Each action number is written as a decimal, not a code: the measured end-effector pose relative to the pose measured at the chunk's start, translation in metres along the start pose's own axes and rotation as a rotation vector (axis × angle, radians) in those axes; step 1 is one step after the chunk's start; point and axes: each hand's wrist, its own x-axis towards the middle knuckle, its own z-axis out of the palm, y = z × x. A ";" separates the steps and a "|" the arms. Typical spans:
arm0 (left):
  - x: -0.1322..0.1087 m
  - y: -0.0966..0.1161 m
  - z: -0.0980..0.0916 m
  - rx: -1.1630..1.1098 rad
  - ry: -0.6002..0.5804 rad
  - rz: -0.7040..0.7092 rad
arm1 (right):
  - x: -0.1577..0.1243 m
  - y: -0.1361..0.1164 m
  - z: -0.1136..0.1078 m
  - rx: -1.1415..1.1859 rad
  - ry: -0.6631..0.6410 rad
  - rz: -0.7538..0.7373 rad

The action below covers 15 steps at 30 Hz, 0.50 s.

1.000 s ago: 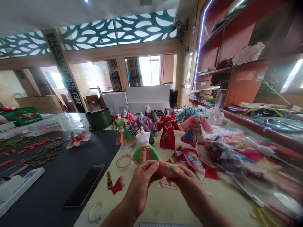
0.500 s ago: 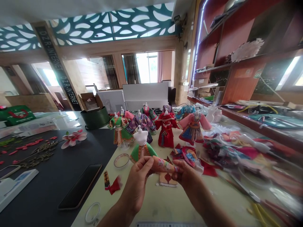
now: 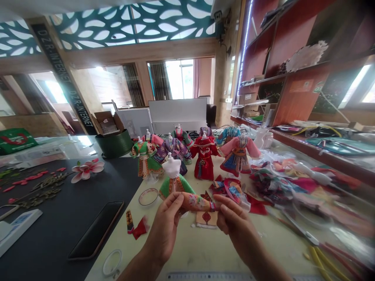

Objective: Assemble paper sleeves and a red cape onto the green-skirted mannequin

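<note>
Floral roll (image 3: 195, 201) pinched between my left hand (image 3: 164, 228) and right hand (image 3: 234, 222)

The cream table (image 3: 187, 253) runs out ahead of me, its left edge meeting the black table (image 3: 58, 218), where a phone (image 3: 96, 230) lies. A ruler (image 3: 209, 276) sits along the near side. Across the cream top stands a row of doll dresses on white forms, the red dress (image 3: 204, 158) in the middle, and a heap of fabric scraps (image 3: 227, 190) lies just beyond my right hand. The green dress (image 3: 174, 184) stands just past my left hand, so there's little room that way. Below my wrists, plain tabletop gives more room. Under the roll lies a paper card (image 3: 206, 218) with a red motif. The roll itself is peachy orange, printed with pink flowers, and banded at its right end. It sits level in the air, clamped from both ends by my fingers, my hands close together
</note>
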 end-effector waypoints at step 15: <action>-0.002 0.023 0.004 0.160 0.091 0.088 | 0.037 -0.028 0.019 -0.063 -0.059 0.015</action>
